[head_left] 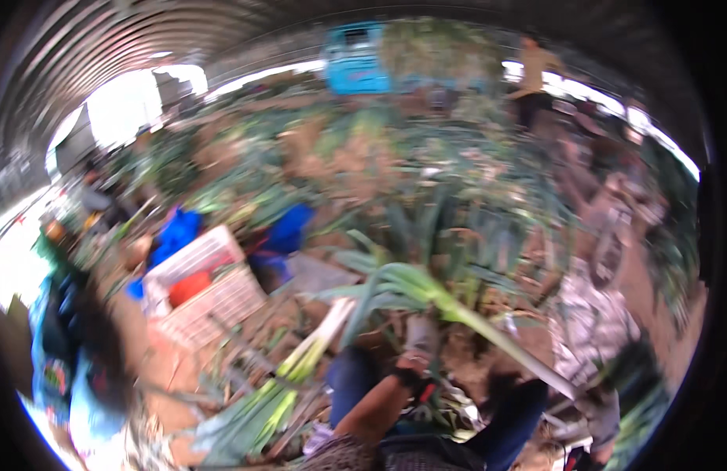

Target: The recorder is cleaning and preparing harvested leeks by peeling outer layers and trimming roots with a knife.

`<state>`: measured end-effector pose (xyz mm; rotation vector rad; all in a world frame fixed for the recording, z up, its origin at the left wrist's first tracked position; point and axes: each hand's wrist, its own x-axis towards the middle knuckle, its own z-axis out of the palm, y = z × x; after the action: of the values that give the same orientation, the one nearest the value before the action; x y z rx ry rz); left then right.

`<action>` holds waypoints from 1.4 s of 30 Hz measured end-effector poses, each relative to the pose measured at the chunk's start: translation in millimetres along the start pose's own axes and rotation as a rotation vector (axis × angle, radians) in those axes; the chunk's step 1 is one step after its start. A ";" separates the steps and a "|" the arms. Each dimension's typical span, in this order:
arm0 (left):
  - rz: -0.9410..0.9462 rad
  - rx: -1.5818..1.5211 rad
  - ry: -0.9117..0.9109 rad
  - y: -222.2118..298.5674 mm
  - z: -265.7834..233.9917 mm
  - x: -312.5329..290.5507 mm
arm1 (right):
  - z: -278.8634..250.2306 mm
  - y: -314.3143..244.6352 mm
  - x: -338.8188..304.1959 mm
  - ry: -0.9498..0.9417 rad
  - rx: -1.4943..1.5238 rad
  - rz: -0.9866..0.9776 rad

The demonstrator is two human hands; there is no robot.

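Note:
A long leek point(501, 341) slants across the space in front of me, its green leaves to the left and its pale root end low on the right. My right hand point(600, 412), in a greyish glove, is closed around that pale end. My left hand point(421, 334), also gloved, reaches up just below the leafy part; blur and the leaves hide its fingers, so whether it grips there is unclear. Left of my left forearm lies a small bunch of leeks point(289, 385) with pale ends pointing away from me.
A pale plastic crate point(214, 306) with something red inside stands at left, beside blue cloth or bags point(177, 234). Heaped leeks point(457, 165) spread beyond. A whitish sack point(595, 314) lies at right. Farther back are a blue truck point(355, 67) and a standing person point(536, 74).

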<state>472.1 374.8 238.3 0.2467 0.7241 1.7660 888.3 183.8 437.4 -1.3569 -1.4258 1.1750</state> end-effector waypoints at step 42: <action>-0.260 2.401 -0.219 -87.7 -292.0 89.1 | -11.8 141.4 29.7 -0.005 -0.370 0.472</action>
<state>363.7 370.3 -60.2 1.6725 2.1428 -0.2463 929.4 211.8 301.2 -2.0313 -1.4146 1.2394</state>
